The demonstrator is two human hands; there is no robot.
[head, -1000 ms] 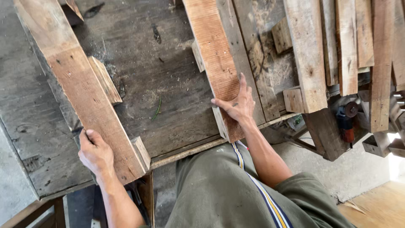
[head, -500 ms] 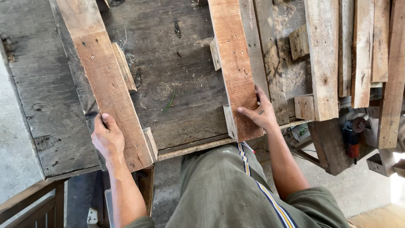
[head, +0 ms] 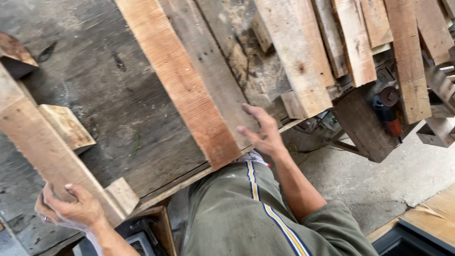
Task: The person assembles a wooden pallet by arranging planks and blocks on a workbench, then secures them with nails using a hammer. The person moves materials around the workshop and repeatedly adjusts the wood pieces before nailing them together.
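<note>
Wooden plank point(head: 57, 156) — left hand point(head: 71, 208) grips its end.

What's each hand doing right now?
Left hand: closed on the near end of the left plank.
Right hand: open, fingers spread, beside the reddish plank, holding nothing.

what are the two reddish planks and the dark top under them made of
Both planks, the one by the right hand and the one the left hand grips, look like rough-sawn unfinished wood: reddish-tan, matte, visible grain. The small blocks on the left plank look like paler bare wood. The dark top looks like weathered grey wooden boards, stained and scuffed, though the grime leaves that less sure.
</note>
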